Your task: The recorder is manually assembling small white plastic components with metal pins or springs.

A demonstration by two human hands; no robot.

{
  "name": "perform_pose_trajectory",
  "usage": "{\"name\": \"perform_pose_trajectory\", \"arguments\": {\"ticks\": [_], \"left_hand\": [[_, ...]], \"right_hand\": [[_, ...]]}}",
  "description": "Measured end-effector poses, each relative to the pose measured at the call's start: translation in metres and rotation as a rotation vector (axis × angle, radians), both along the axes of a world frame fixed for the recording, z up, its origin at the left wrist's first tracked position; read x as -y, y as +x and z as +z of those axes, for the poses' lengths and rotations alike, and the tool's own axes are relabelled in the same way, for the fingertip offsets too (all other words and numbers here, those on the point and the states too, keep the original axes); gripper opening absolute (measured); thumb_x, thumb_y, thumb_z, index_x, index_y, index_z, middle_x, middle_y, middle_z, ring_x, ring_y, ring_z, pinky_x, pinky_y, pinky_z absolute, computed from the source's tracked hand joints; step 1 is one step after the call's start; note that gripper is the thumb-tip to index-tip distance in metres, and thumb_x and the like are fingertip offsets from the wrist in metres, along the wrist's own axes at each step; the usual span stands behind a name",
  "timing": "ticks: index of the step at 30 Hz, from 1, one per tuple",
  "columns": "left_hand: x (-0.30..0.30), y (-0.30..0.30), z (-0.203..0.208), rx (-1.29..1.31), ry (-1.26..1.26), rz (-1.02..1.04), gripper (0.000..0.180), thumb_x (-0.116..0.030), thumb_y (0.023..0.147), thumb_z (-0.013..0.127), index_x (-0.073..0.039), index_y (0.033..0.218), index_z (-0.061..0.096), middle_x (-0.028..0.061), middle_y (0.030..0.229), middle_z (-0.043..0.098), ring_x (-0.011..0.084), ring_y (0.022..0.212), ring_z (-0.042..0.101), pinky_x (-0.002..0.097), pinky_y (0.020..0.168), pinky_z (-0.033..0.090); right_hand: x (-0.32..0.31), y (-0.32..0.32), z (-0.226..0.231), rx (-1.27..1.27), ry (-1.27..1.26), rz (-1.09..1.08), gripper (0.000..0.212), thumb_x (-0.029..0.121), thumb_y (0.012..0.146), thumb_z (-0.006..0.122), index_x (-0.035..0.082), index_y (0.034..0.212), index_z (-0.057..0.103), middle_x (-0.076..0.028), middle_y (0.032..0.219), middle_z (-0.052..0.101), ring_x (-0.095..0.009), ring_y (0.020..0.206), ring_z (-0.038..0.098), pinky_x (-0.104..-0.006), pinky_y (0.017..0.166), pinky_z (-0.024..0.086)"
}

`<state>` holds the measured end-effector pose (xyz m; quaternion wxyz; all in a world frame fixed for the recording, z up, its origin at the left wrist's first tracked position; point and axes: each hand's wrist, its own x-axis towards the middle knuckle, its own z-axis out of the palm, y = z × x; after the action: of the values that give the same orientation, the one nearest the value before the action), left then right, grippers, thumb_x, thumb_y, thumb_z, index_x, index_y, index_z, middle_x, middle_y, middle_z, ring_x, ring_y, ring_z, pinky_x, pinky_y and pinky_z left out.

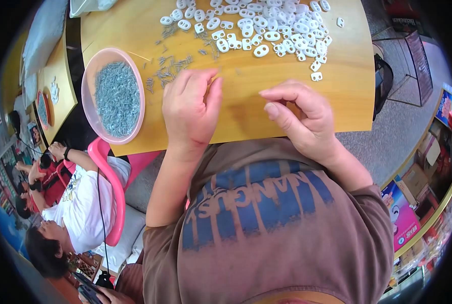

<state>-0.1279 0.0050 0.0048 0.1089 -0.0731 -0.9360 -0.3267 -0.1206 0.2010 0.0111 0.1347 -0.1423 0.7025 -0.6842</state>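
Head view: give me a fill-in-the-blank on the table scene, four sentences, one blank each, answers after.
1. The small grey metal pins fill a shallow bowl coloured ____.
2. The white plastic pieces lie in a heap on the ____ table.
3. The bowl sits nearer the ____ hand than the other hand.
4. Loose pins lie scattered between the bowl and the ____ pieces.

Missing words: pink; wooden; left; white

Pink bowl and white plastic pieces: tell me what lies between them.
In the head view, loose small metal pins lie scattered on the wooden table between the pink bowl and the white plastic pieces.
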Motion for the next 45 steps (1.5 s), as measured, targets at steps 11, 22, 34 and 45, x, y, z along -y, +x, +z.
{"name": "perform_pose_trajectory", "arguments": {"ticks": [11,22,34,45], "left_hand": [[-0.020,-0.011,-0.006,-0.145,-0.218,-0.133,0.016,-0.009,0.067,0.064,-0.007,0.082,0.060,0.0038,0.074,0.054,0.0199,0.067,0.053,0.0322,0.060,0.037],[-0.021,-0.018,-0.006,-0.147,-0.251,-0.163,0.012,-0.010,0.070,0.063,-0.008,0.081,0.061,0.0038,0.072,0.054,0.0194,0.066,0.053,0.0318,0.061,0.036],[-0.049,-0.043,-0.003,-0.151,-0.260,-0.265,0.018,-0.010,0.069,0.063,-0.008,0.086,0.061,0.0028,0.074,0.053,0.0189,0.067,0.052,0.0316,0.061,0.036],[-0.066,-0.049,0.001,-0.143,-0.251,-0.299,0.020,-0.011,0.068,0.063,-0.009,0.088,0.060,0.0030,0.075,0.052,0.0199,0.069,0.052,0.0323,0.063,0.037]], "right_hand": [[-0.012,-0.001,0.000,-0.031,-0.015,-0.059,0.015,0.000,0.079,0.056,-0.002,0.094,0.057,-0.005,0.081,0.053,-0.010,0.071,0.048,-0.0205,0.061,0.038],[-0.020,-0.002,0.000,-0.039,-0.019,-0.102,0.015,0.001,0.079,0.056,-0.001,0.094,0.057,-0.005,0.082,0.054,-0.010,0.070,0.049,-0.0206,0.061,0.039],[-0.021,-0.003,-0.008,-0.139,0.032,-0.124,0.014,-0.001,0.078,0.056,0.001,0.091,0.059,-0.005,0.076,0.055,-0.011,0.065,0.050,-0.0212,0.057,0.039],[-0.017,-0.003,-0.018,-0.222,0.050,-0.135,0.013,-0.001,0.076,0.056,0.001,0.088,0.059,-0.007,0.072,0.054,-0.016,0.062,0.053,-0.0250,0.055,0.041]]}}
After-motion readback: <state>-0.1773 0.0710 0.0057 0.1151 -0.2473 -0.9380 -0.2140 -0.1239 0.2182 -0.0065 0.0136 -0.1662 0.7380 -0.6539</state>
